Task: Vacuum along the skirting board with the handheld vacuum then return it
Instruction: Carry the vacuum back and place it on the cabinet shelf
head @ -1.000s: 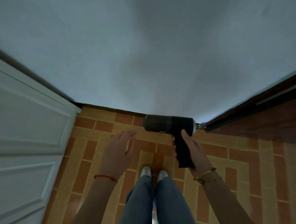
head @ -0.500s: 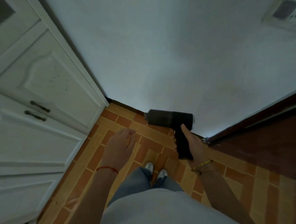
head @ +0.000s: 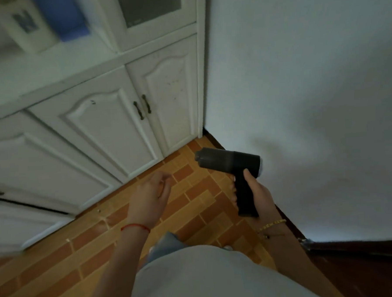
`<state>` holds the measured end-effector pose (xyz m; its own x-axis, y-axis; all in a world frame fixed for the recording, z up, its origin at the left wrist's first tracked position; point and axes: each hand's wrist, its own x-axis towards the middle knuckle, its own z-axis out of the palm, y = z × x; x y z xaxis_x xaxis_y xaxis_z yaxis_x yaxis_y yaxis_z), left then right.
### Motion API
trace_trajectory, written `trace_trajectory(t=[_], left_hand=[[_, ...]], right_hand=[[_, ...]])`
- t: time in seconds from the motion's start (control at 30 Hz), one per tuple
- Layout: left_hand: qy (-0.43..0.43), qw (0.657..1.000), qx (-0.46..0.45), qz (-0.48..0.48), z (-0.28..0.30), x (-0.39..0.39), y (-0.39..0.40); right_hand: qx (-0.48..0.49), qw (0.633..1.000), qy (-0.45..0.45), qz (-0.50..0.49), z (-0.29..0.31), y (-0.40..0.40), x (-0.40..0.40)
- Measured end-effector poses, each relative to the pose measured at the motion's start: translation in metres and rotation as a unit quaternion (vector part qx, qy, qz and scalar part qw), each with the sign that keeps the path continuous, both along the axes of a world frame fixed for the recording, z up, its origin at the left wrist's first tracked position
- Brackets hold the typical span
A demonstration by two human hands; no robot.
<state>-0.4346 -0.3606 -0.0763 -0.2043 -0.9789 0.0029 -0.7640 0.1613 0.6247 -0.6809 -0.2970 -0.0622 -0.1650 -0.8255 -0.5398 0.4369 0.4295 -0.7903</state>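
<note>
Right hand [head: 260, 196] is gripping the handheld vacuum [head: 231, 163] by its handle, held above the skirting board [head: 215, 141]; left hand [head: 151, 196] is hanging loose, empty. Risk: nozzle riding too high, missing dust.

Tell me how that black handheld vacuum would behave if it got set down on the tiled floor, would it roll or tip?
The handheld vacuum looks rigid. Its round barrel might roll, though the pistol handle gripped by the right hand would probably stop it. Stood on the handle it looks top-heavy, so likely to tip. One hand carries it, suggesting it is fairly light.
</note>
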Motion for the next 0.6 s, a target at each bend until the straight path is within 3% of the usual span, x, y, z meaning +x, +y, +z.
trace_trajectory(t=[0.2, 0.6], left_hand=[[-0.003, 0.995, -0.006, 0.104, -0.004, 0.113, 0.010], [-0.039, 0.969, -0.024, 0.244, 0.005, 0.370, 0.047]], right_hand=[[-0.018, 0.997, 0.010, 0.080, -0.003, -0.032, 0.088], [-0.020, 0.979, -0.064, 0.193, -0.007, -0.080, 0.334]])
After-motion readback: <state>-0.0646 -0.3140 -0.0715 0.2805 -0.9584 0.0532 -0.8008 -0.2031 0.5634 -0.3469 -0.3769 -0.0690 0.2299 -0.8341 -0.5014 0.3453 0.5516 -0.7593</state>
